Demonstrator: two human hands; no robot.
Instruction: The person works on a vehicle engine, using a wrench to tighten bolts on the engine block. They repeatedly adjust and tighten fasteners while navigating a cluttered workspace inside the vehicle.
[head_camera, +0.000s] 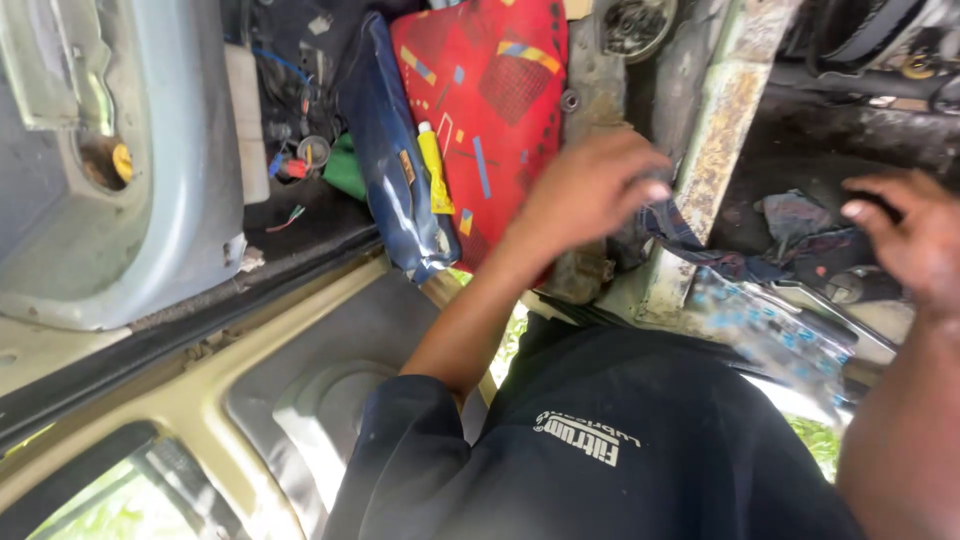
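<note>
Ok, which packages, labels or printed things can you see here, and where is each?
Small yellow tube with white cap: lying on the red patterned seat cushion, beside the blue vinyl.
Small tan rectangular label: on the blue vinyl cushion edge.
White printed logo: on the dark shirt.

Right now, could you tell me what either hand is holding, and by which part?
Left hand touches a dark cloth at its upper end; a firm grip cannot be told. Right hand hovers open over rags, holding nothing.
</note>
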